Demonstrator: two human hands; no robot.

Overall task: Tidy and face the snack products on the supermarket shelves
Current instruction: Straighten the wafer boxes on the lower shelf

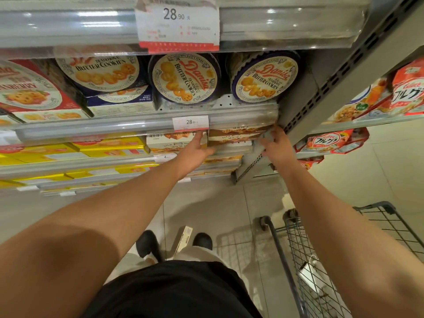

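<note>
A stack of flat white-and-brown biscuit boxes (234, 136) lies on the shelf under the 28.90 price tag (190, 123). My left hand (195, 152) presses against the stack's left side, fingers reaching up under the tag. My right hand (276, 145) grips the stack's right end next to the grey upright (325, 88). A second pile of the same boxes (171, 140) sits just left of my left hand. Round blue butter cookie tins (185, 79) stand on edge on the shelf above.
Yellow boxes (91, 149) fill the shelves to the left. Red cereal bags (403, 88) sit on the neighbouring bay at right. A wire shopping cart (321, 260) stands at my right. One box (183, 239) lies on the floor between my shoes.
</note>
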